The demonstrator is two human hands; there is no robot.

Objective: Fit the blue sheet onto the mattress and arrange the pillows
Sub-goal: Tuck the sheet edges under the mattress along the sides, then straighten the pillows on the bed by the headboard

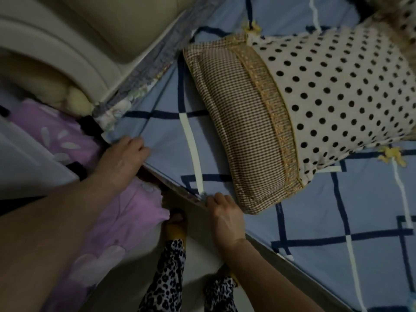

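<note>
Meanwhile, the left hand point(125, 157) curls its fingers over the corner of the blue checked sheet point(162, 136), pressing it down at the mattress edge point(180, 191), while the right hand point(225, 213) pinches the hem farther along the same side. Just beside that hand lies a polka-dot pillow point(315, 104), resting on the sheet. Near the corner sits a purple floral bundle point(117, 221). Pulling too hard could, arguably, pop the corner free or drag the pillow askew.
</note>
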